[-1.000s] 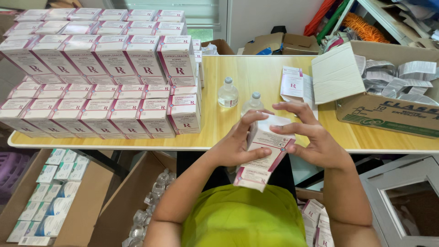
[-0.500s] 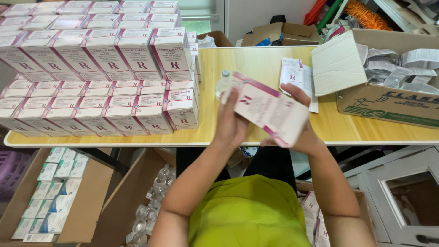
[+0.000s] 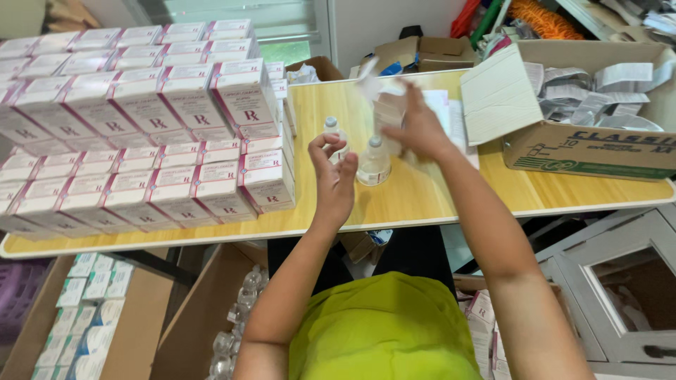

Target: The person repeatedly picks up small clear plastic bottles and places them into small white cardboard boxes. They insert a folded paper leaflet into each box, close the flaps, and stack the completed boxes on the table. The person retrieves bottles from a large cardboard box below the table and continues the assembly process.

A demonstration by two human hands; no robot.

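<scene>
My left hand (image 3: 335,181) reaches over the yellow table (image 3: 422,197), thumb and fingers curled around the lower part of a small clear vial (image 3: 332,131) with a pale cap. A second, similar vial (image 3: 373,163) stands just to its right on the table. Beyond that vial, my right hand (image 3: 420,131) holds up a small white-and-pink carton (image 3: 386,107) with its end flap open; the carton is blurred by motion. A few flat cartons and papers (image 3: 445,107) lie behind my right hand.
Stacked white-and-pink cartons (image 3: 141,134) fill the table's left half. A cardboard box of folded leaflets (image 3: 598,148) sits at the right. Under the table are a box of vials (image 3: 236,331) and a box of small cartons (image 3: 84,309). A white cabinet (image 3: 620,295) stands at lower right.
The carton held in both hands near my body has gone forward over the table in my right hand alone. My left hand has let go of it and moved to the vial.
</scene>
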